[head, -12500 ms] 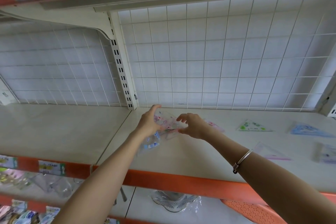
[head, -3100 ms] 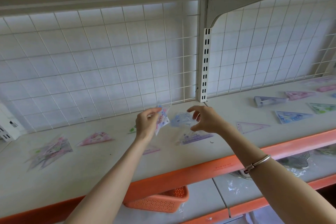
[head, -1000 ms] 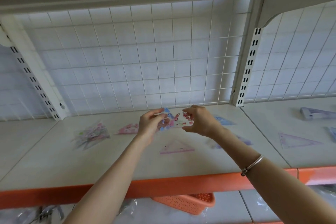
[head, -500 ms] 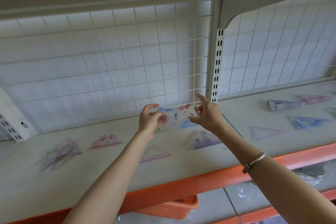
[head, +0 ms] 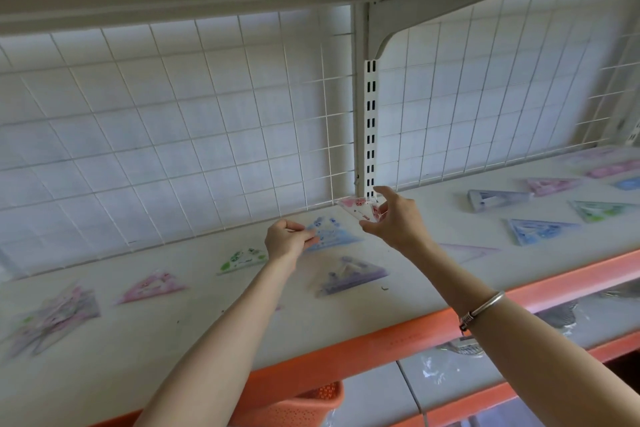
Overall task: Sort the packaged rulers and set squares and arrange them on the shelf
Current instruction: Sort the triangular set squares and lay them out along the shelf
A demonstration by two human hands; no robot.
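My left hand [head: 289, 242] pinches the corner of a blue-printed packaged set square [head: 331, 236] low over the white shelf [head: 194, 329]. Off to its right, my right hand [head: 394, 220] pinches a red-printed packaged set square [head: 360, 210] and holds it in the air near the slotted upright [head: 370, 128]. Several more packaged set squares lie spread on the shelf: a green one [head: 242, 258], a pink one [head: 152, 286], a purple one [head: 351, 276] and a mixed pile [head: 55, 317] at the far left.
Further set squares lie on the right shelf section, among them a blue one [head: 538, 230] and a grey-blue one [head: 495, 199]. A wire grid backs the shelf. An orange basket [head: 304, 406] sits on the lower shelf below the orange shelf edge [head: 381, 345].
The two packs held together half a second ago are now apart: my right hand has carried the red one up and right, my left hand keeps the blue one lower.
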